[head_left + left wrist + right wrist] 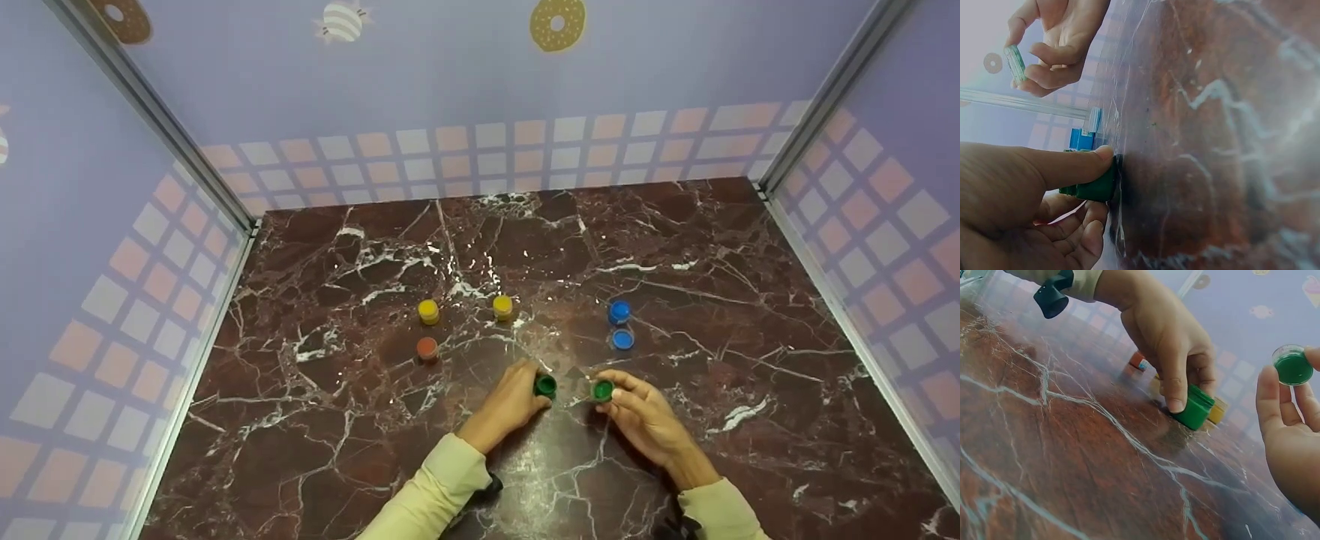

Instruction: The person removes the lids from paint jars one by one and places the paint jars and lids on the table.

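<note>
My left hand (513,399) grips a small green paint jar (546,388) between thumb and fingers. The jar stands upright on the marbled tabletop, its mouth uncovered. Off to the right, my right hand (646,418) pinches a round lid (603,390) by its rim, raised above the table. Green paint coats the face of that lid (1293,367) in the right wrist view. From the left wrist, the green jar (1098,184) shows under the thumb, and the lid (1015,63) appears edge-on.
Beyond my right hand stands a blue jar (619,313), with a round blue lid or open jar top (623,340) just nearer. Two yellow jars (428,311) (502,307) and an orange-red jar (427,349) stand to the left. Patterned panels (480,75) enclose the table's back and sides.
</note>
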Demonstrator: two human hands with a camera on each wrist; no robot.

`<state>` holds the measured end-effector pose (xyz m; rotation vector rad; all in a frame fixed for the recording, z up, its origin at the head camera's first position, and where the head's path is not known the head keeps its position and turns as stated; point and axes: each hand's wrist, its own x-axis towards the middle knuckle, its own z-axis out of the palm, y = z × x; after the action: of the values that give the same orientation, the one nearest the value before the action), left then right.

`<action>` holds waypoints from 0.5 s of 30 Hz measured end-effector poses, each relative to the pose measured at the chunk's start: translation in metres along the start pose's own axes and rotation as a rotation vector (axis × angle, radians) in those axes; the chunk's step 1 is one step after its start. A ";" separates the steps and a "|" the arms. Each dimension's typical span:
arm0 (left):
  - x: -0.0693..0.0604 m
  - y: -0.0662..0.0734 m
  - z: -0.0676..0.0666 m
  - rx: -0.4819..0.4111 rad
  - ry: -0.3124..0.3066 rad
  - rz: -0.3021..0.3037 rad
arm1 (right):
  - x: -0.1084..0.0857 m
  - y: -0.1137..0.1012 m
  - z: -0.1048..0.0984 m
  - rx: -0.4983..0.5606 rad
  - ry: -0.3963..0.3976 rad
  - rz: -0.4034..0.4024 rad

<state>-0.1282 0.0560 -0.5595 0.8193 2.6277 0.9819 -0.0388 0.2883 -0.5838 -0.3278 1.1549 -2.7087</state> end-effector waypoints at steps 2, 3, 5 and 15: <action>0.005 0.002 0.000 -0.003 -0.004 -0.017 | 0.000 -0.001 -0.001 0.003 -0.001 0.011; 0.008 0.002 0.001 -0.003 -0.003 -0.021 | 0.000 -0.001 -0.001 0.003 -0.002 0.016; 0.012 0.004 0.001 -0.009 -0.004 -0.030 | -0.001 -0.002 -0.002 0.006 -0.008 0.024; 0.036 0.009 0.007 0.004 0.019 -0.001 | -0.005 -0.004 -0.005 -0.002 -0.057 0.016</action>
<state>-0.1514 0.0863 -0.5589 0.8132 2.6469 0.9894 -0.0360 0.2959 -0.5846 -0.3914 1.1398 -2.6666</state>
